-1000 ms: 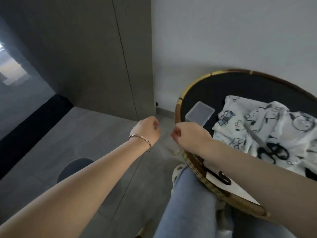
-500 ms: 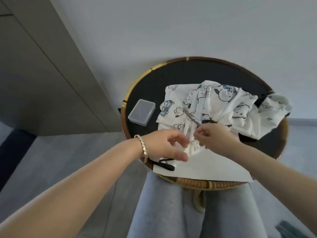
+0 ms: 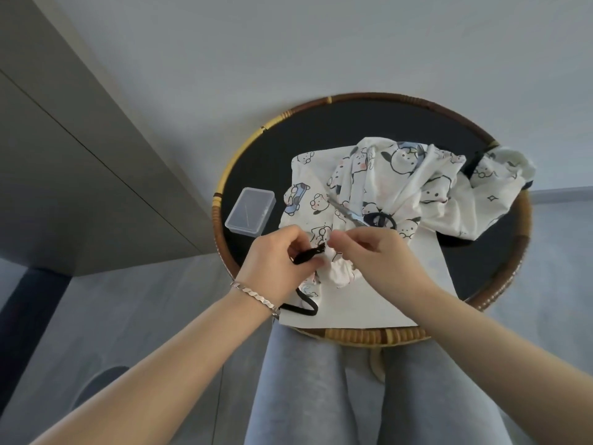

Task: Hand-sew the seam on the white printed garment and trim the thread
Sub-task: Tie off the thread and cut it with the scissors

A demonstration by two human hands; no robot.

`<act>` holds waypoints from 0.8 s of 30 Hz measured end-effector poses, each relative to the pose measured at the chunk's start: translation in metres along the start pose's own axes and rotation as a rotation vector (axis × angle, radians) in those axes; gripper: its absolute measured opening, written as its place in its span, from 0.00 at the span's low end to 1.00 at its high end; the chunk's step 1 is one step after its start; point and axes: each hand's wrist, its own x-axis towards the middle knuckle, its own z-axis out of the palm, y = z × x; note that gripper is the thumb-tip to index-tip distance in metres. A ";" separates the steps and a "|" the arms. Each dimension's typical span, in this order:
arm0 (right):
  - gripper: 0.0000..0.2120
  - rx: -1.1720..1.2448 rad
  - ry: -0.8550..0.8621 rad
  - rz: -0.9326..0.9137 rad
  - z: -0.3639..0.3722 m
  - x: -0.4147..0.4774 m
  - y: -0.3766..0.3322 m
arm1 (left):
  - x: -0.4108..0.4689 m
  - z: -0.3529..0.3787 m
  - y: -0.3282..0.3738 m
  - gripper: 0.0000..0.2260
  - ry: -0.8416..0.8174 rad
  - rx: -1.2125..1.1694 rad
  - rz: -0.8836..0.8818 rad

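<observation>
The white printed garment (image 3: 401, 184) lies crumpled on a round black tray table (image 3: 353, 335), with scissors (image 3: 351, 216) on top of it. My left hand (image 3: 279, 258) pinches the frayed end of a black cord (image 3: 309, 253), which loops back under my wrist. The thumb and forefinger of my right hand (image 3: 375, 255) are pinched together right at that cord tip. What they hold is too thin to make out, probably the needle. Bunched white fabric (image 3: 340, 273) sits just under both hands.
A clear plastic box (image 3: 251, 211) stands on the tray's left side. A white paper sheet (image 3: 401, 284) lies under the garment near the front rim. My grey-trousered legs are below the tray. A grey wall and cabinet stand behind and to the left.
My view swung from the floor to the tray. Both hands came from the air left of the tray down onto the garment's near edge, and my left hand took hold of the black cord end.
</observation>
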 end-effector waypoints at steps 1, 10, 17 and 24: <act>0.13 0.016 -0.012 0.007 0.000 0.000 -0.003 | 0.001 0.000 0.001 0.15 0.017 0.010 0.006; 0.03 0.153 -0.136 0.218 0.014 0.007 0.000 | -0.002 0.008 -0.002 0.09 -0.041 0.214 0.158; 0.03 0.031 -0.150 0.133 0.020 0.006 0.005 | -0.003 0.010 -0.003 0.10 -0.013 0.214 -0.005; 0.04 0.153 -0.075 0.101 0.020 0.004 0.012 | -0.006 0.010 -0.004 0.10 -0.044 -0.058 -0.207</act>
